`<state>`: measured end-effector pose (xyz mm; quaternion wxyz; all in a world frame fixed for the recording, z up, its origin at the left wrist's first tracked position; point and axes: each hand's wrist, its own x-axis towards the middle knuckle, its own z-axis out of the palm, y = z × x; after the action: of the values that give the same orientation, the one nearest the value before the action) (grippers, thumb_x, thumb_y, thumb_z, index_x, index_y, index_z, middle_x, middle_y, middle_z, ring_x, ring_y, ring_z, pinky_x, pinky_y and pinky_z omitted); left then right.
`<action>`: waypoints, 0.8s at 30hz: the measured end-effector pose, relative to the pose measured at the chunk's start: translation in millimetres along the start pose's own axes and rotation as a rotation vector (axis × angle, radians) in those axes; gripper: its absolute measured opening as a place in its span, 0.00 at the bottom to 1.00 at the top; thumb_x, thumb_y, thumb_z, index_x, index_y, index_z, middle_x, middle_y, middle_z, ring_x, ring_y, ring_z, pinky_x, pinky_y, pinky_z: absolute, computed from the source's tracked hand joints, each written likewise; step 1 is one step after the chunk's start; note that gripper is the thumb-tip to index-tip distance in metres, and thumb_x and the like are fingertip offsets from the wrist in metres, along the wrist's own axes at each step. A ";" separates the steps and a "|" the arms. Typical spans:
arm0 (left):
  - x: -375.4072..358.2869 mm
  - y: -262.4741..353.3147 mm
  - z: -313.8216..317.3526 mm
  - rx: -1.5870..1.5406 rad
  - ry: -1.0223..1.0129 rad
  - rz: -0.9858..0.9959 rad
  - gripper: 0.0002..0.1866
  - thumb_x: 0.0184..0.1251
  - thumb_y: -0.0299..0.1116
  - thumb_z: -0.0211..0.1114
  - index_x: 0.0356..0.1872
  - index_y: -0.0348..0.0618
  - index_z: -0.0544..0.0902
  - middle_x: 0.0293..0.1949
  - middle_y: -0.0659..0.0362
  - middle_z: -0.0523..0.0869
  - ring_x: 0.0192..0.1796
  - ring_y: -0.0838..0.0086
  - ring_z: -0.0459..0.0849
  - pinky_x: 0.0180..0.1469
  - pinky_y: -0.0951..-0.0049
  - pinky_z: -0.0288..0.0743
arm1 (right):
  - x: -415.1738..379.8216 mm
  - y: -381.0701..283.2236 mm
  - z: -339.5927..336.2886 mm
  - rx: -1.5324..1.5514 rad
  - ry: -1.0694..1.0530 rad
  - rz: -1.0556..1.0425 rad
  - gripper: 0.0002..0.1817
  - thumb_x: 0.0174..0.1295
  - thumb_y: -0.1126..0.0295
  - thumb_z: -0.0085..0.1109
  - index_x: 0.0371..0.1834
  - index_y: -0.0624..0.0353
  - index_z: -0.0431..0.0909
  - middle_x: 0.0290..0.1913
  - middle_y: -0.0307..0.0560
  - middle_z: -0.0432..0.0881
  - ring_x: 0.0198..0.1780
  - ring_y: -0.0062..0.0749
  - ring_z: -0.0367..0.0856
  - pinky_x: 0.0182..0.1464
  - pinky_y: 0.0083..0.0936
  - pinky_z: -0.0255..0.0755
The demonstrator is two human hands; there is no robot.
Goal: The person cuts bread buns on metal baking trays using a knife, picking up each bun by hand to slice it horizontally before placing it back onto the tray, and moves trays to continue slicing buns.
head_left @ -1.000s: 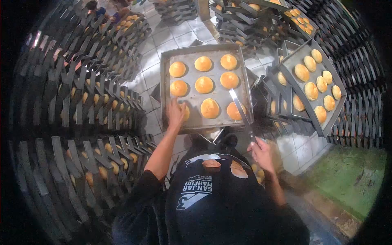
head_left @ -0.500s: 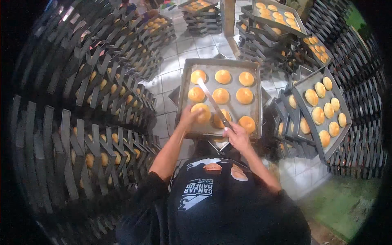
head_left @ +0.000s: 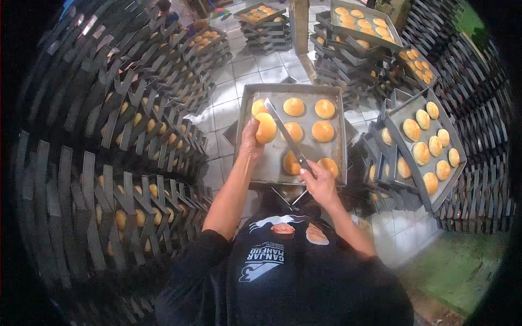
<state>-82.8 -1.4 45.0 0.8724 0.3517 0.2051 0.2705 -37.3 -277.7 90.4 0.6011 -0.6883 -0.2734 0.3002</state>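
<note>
A round golden bun is in my left hand, whose fingers curl around its left side, over the left column of a square metal baking tray. My right hand grips the dark handle of a long-bladed knife. The blade slants up and left across the tray, its tip near the upper-left bun. Several more buns rest in the tray, including a middle bun partly behind the blade. The tray's lower-left corner shows bare metal. Whatever lies under the held bun is hidden.
Tall stacks of dark trays with buns inside rise at the left. Close on the right, a tilted tray of buns tops another stack. More bun trays stand at the back by a post. The floor is white tile.
My left hand has taken hold of the lower-left bun and moved it up the tray, leaving its spot bare. The knife stays in my right hand, its tip slightly higher.
</note>
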 end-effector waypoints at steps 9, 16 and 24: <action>-29.0 -21.5 34.0 0.104 -0.116 -0.072 0.24 0.72 0.47 0.71 0.62 0.47 0.78 0.52 0.63 0.85 0.58 0.72 0.84 0.60 0.63 0.81 | 23.9 -18.5 -4.1 -0.114 0.084 -0.030 0.19 0.74 0.69 0.59 0.65 0.62 0.80 0.29 0.38 0.84 0.23 0.17 0.73 0.27 0.22 0.69; -11.0 9.0 20.6 0.070 -0.071 -0.014 0.25 0.72 0.43 0.72 0.64 0.44 0.77 0.52 0.63 0.85 0.56 0.74 0.83 0.62 0.65 0.79 | -17.5 -9.9 -17.5 -0.228 0.061 0.073 0.24 0.72 0.63 0.63 0.65 0.67 0.78 0.36 0.51 0.89 0.36 0.28 0.85 0.43 0.29 0.78; -22.7 -18.3 28.6 0.199 -0.139 -0.025 0.26 0.70 0.38 0.72 0.65 0.42 0.77 0.52 0.61 0.86 0.54 0.74 0.83 0.61 0.69 0.77 | 29.8 -28.7 -25.1 -0.157 0.011 0.075 0.25 0.73 0.59 0.62 0.65 0.66 0.80 0.32 0.45 0.86 0.32 0.24 0.84 0.37 0.26 0.77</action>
<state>-78.7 -40.9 54.7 0.8485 0.4520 0.1745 0.2126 0.8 -268.6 118.7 0.5350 -0.7448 -0.2668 0.2963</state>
